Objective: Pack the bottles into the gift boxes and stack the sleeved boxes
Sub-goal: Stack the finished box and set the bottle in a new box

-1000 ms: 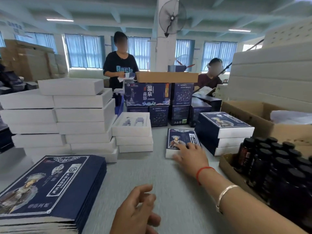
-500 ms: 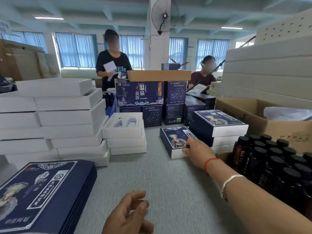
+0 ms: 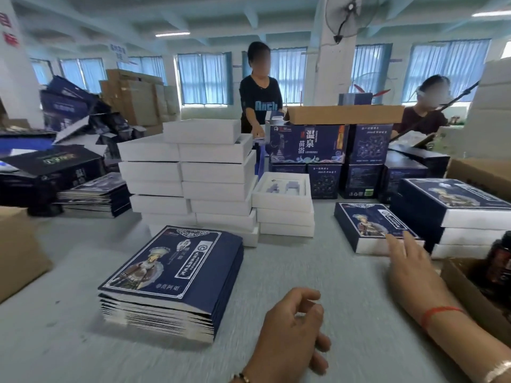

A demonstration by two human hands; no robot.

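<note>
Right hand is stretched forward with straight, spread fingers, the fingertips laid on the near edge of a sleeved box that lies flat on the bench, just beside a stack of sleeved boxes. A red cord is worn on that wrist. Left hand is held low over the bench with fingers loosely curled and nothing gripped. To its left a pile of flat blue sleeves is printed with a costumed figure and the characters 苗阿姐. Behind, white trays are stacked; one open tray tops a shorter pile. Large blue cartons bear 温泉 and 苗浴. Dark bottles stand in a cardboard box at the right edge. "Anck" can be read on a standing person's black shirt.
</note>
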